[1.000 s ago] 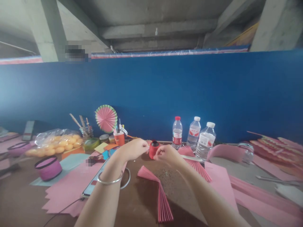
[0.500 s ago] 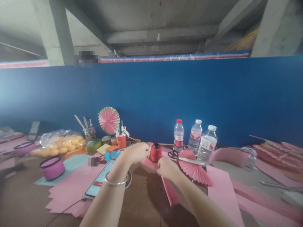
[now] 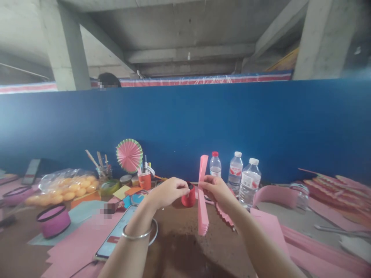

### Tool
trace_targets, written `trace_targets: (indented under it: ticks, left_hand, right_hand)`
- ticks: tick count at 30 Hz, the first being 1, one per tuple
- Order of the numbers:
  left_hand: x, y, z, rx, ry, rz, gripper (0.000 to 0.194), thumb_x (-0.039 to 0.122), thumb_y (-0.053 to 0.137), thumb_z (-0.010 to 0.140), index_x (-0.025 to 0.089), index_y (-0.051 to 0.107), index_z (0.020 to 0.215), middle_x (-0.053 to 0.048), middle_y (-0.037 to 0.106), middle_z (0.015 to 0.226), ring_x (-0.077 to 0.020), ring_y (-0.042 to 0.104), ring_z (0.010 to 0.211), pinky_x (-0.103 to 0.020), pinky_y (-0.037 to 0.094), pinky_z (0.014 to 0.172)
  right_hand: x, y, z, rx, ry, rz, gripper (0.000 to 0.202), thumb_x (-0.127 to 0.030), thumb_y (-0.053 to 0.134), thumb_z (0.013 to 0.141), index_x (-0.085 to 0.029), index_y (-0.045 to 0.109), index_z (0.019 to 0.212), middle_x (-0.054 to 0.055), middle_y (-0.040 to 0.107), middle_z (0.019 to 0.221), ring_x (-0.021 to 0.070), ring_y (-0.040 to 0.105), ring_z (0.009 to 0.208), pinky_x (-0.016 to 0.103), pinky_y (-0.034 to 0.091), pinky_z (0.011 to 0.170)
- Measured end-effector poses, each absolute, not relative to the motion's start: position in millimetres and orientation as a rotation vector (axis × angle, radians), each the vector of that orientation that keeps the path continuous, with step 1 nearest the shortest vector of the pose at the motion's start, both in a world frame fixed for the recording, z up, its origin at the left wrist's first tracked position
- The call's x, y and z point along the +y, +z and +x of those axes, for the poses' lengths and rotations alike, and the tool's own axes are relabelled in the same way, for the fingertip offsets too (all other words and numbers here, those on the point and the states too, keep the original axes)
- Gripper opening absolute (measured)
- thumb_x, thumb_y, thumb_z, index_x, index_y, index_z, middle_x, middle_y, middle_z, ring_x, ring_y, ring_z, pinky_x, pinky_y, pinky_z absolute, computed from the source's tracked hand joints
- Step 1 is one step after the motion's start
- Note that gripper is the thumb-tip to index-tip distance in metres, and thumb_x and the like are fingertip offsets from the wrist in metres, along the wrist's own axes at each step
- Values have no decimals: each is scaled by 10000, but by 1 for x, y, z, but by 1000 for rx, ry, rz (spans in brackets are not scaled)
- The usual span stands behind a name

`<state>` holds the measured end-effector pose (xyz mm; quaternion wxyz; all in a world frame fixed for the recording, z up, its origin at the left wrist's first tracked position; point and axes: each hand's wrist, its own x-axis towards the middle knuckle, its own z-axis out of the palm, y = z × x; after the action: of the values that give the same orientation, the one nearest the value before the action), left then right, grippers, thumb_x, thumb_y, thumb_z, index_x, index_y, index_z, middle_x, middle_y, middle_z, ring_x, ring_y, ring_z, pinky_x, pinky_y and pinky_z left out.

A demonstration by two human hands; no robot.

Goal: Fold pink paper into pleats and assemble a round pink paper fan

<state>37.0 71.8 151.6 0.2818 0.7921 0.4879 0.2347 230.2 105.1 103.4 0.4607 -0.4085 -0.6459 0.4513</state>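
Note:
A folded strip of pink pleated paper [image 3: 203,204] stands upright over the table, pinched at its middle by my right hand [image 3: 216,188]. Just left of it, my left hand [image 3: 174,190] has its thumb and index finger pressed together; whatever they hold is too small to make out. Behind and between the hands sits a red spool of thread [image 3: 188,199], partly covered by my left fingertips. A pink pleated fan [image 3: 224,214] lies behind my right hand, mostly hidden by it.
Three plastic bottles [image 3: 249,183] stand at the back right. On the left are a phone [image 3: 116,235], pink sheets [image 3: 78,235], a purple fabric ring [image 3: 53,224], a bag of orange balls [image 3: 69,189] and a red cup of pens [image 3: 144,180]. A blue partition [image 3: 174,123] rises behind.
My right hand has lifted the pleated paper from low over the table to upright, moving it slightly right. My left hand has turned, showing its thumb. The view has shifted slightly.

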Motion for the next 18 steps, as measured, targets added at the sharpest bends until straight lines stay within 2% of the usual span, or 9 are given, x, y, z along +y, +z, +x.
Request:
trace_targets:
  ticks: [3,7,10,13,15,18]
  left_hand:
    - [79,147,34,1244,614,2059,208,331,517,720,157,527,605,53,428,548,-88,343,491,-220,235,459]
    - [85,139,36,1210,669,1977,168,299,525,700,150,539,625,31,490,590,-89,389,509,-211,272,470]
    - [88,134,44,1168,704,1864,142,280,492,703,159,553,747,51,452,537,-80,366,441,-203,274,432]
    - [89,133,54,1119,745,1758,229,251,472,690,171,534,895,81,391,510,-60,269,391,-184,213,385]
    - [90,133,59,1096,772,1710,233,280,459,710,160,533,895,61,444,551,-49,243,391,-180,177,374]
    - [89,130,64,1094,799,1666,290,414,471,749,135,549,777,30,489,571,-37,239,382,-184,152,371]
  right_hand:
    - [108,102,232,-1560,1178,-922,188,-313,575,702,-182,465,623,-82,370,443,41,223,359,194,119,358]
    - [107,102,233,-1610,1161,-944,172,-314,591,688,-160,521,655,-60,433,478,40,258,370,196,128,363]
    - [103,106,231,-1597,1164,-946,141,-290,576,687,-157,533,668,-57,447,475,43,267,366,198,131,361]
    - [100,109,230,-1580,1164,-946,102,-249,551,682,-158,522,646,-57,444,474,42,267,361,198,146,359]
    - [100,111,230,-1584,1159,-942,93,-233,544,679,-156,520,633,-56,444,476,41,272,365,195,165,363]
    - [100,111,230,-1591,1123,-949,90,-222,532,682,-154,524,624,-47,459,489,47,308,386,189,198,377]
